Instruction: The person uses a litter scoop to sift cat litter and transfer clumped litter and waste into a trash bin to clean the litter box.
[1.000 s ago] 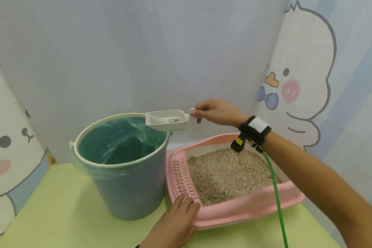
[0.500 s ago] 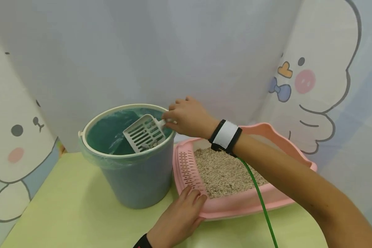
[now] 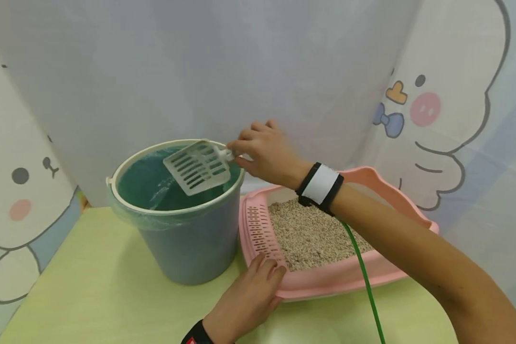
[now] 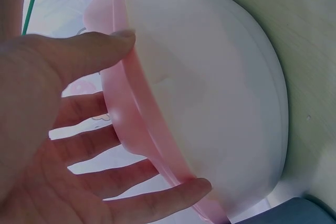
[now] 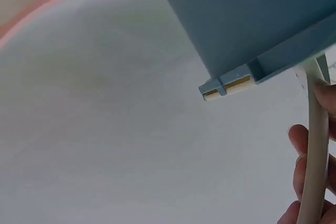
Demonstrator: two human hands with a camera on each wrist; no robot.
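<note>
Slotted scoop: white plastic, probably light and stiff, best taken by its handle; held tilted over the blue bucket, frame centre. Right hand: grip clenched round that handle. Left hand: fingers flat on the pink litter tray's rim, lower centre. Yellow-green surface beneath.

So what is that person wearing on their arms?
Both arms are bare, with no sleeves. The right wrist has a black band with a white patch, and a thin green cable runs from it along the forearm. The left wrist has a black band with a small red mark at the picture's bottom edge.
</note>
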